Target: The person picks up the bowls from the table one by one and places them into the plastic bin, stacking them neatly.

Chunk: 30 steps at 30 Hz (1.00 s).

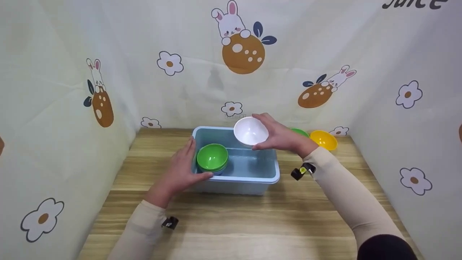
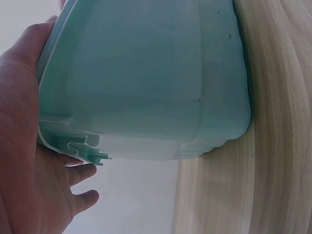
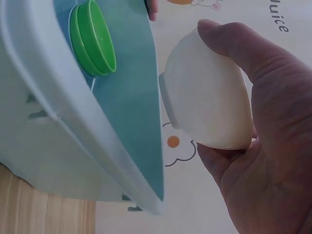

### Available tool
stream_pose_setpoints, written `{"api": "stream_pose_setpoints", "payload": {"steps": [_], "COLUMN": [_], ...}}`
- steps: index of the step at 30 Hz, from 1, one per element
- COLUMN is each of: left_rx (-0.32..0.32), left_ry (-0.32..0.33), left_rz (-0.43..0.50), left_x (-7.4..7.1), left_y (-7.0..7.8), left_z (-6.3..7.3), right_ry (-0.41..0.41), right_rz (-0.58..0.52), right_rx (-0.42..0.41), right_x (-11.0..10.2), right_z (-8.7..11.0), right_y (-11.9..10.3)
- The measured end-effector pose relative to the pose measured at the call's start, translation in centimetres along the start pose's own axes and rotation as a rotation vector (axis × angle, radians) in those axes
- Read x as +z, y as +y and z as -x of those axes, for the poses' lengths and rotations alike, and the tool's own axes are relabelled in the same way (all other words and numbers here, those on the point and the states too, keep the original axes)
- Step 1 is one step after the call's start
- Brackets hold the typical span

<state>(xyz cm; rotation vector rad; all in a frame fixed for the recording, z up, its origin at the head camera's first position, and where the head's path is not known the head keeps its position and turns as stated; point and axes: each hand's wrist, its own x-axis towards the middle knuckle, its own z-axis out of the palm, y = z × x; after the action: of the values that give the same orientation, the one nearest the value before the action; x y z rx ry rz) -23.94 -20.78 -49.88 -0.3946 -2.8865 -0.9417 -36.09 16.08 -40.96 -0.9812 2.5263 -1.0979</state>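
bowl [image 1: 249,131], white, gripped by right hand [image 1: 276,136] above blue tub [image 1: 252,164]; left hand [image 1: 180,171] rests unclenched on tub's left end; green bowls [image 1: 212,157] stacked inside, yellow bowl [image 1: 325,139] outside.

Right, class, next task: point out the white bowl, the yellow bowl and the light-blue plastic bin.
White bowl [image 3: 207,92]: right wrist view, outer side wall.
Yellow bowl [image 1: 324,139]: head view, inside surface.
Light-blue plastic bin [image 1: 247,179]: head view, near rim.
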Motion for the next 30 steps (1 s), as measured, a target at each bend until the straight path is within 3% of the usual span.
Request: {"api": "stream_pose_setpoints", "payload": {"steps": [10,22,30], "left_rx": [-0.004,0.021,0.024], "left_ry": [0.003,0.010,0.008], "left_rz": [-0.011,-0.006,-0.001], "left_x": [0.0,0.1,0.0], "left_y": [0.0,-0.2,-0.2], "left_z": [0.0,-0.1,-0.1], "right_ry": [-0.059,-0.067,-0.083], "right_rz": [0.070,0.160,0.150], "right_rx": [-0.020,-0.132,-0.107], "right_x": [0.8,2.5,3.7], "right_z": [-2.7,-5.0,-6.3], "right_y": [-1.2,-2.4,-2.6]}}
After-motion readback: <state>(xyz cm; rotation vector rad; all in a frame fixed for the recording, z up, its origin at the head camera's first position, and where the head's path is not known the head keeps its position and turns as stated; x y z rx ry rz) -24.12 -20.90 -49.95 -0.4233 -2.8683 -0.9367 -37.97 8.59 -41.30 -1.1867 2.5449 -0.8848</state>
